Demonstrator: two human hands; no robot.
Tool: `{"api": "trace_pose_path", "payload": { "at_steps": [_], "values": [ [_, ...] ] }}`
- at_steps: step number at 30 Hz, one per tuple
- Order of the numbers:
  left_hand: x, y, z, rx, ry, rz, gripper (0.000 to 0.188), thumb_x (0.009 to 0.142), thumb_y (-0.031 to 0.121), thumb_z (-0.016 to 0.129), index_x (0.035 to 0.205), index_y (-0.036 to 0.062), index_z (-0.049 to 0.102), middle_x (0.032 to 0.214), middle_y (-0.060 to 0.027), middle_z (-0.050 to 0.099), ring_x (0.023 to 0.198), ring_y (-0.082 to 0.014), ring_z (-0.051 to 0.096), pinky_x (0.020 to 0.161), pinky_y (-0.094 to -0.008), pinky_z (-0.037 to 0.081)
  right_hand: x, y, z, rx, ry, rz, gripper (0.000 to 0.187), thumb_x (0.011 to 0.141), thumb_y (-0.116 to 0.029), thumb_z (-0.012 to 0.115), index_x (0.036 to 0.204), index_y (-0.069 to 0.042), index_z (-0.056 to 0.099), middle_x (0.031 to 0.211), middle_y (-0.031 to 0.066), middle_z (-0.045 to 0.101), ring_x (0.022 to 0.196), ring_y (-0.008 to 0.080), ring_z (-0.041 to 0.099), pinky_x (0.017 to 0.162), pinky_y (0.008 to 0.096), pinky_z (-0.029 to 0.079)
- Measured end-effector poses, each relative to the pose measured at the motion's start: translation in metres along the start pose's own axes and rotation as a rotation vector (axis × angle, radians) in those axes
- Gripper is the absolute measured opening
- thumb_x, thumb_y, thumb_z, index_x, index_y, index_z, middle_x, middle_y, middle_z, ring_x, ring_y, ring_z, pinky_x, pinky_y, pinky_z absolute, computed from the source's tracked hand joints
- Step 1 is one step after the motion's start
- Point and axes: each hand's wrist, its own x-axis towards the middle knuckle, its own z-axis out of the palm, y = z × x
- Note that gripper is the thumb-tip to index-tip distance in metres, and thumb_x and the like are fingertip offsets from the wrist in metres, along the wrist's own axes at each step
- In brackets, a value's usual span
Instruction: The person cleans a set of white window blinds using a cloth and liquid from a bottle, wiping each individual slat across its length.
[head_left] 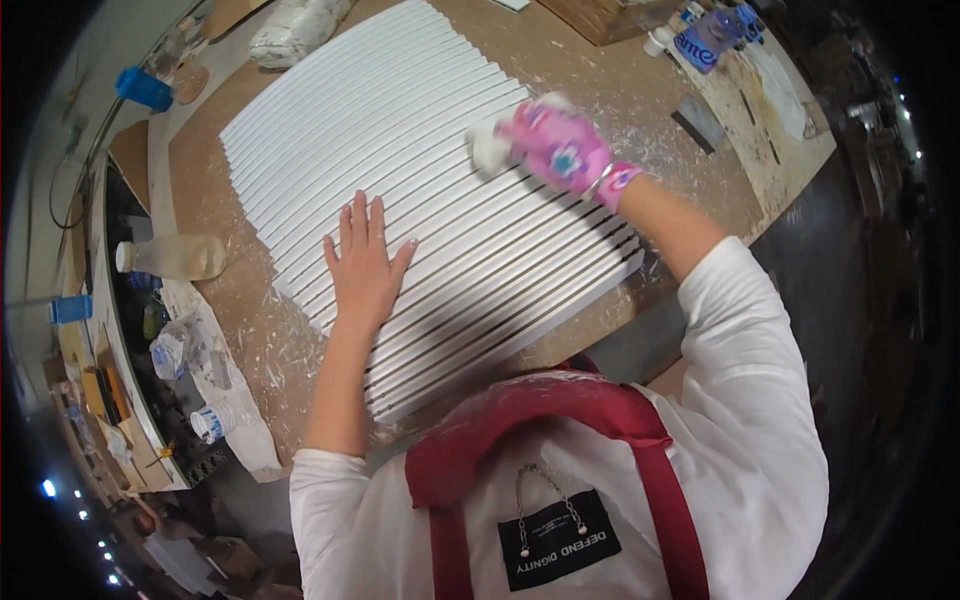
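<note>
Many long white slats [370, 115] lie side by side on the worktable, with thin dark gaps between them in the nearer part. My bare left hand [364, 268] rests flat on their left side, fingers spread and holding nothing. On my right hand [562, 150] is a pink glove with a flower print. Its fingers are closed round a soft-looking white wad [488, 150], held at the right part of the slats. Motion blurs the wad, so I cannot tell whether it is cloth or sponge, or whether it touches the slats.
White flecks cover the brown tabletop [245, 310]. A grey block [699, 123] lies to the right, with a purple-labelled bottle [710, 42] beyond it. Along the left stand a cloudy bottle [185, 257], a blue cup [145, 88] and a white tub [212, 422]. A white wrapped roll [298, 32] lies at the back.
</note>
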Motion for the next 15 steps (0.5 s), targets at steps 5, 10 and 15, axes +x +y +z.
{"api": "trace_pose_path", "payload": {
  "at_steps": [5,10,15],
  "values": [
    [0.005,0.004,0.010,0.020,-0.058,0.021,0.072,0.093,0.045,0.053,0.150,0.0100,0.028,0.159,-0.0109,0.019,0.146,-0.0327,0.018,0.114,-0.0587,0.014,-0.048,0.145,0.012,0.318,0.117,0.451,0.033,0.088,-0.014,0.057,0.121,-0.013,0.053,0.095,0.0099,0.063,0.086,0.0301,0.063,0.083,0.0372,0.052],
    [-0.013,0.044,-0.017,0.004,-0.092,0.126,0.091,0.081,0.045,0.068,0.151,0.0090,0.024,0.159,-0.0150,0.016,0.146,-0.0356,0.017,0.113,-0.0594,0.014,-0.064,0.028,-0.021,0.091,0.319,0.142,0.025,0.084,-0.019,0.058,0.107,-0.013,0.065,0.103,0.0055,0.064,0.095,0.0262,0.062,0.091,0.0380,0.050],
    [-0.070,0.067,0.009,-0.016,-0.295,0.356,0.109,0.061,0.056,0.080,0.148,0.0103,0.033,0.157,-0.0166,0.019,0.144,-0.0372,0.019,0.110,-0.0630,0.019,-0.092,-0.043,0.025,-0.247,-0.049,-0.281,0.017,0.089,-0.018,0.055,0.104,-0.017,0.064,0.092,0.0042,0.064,0.090,0.0214,0.063,0.080,0.0367,0.051]
  ]
}}
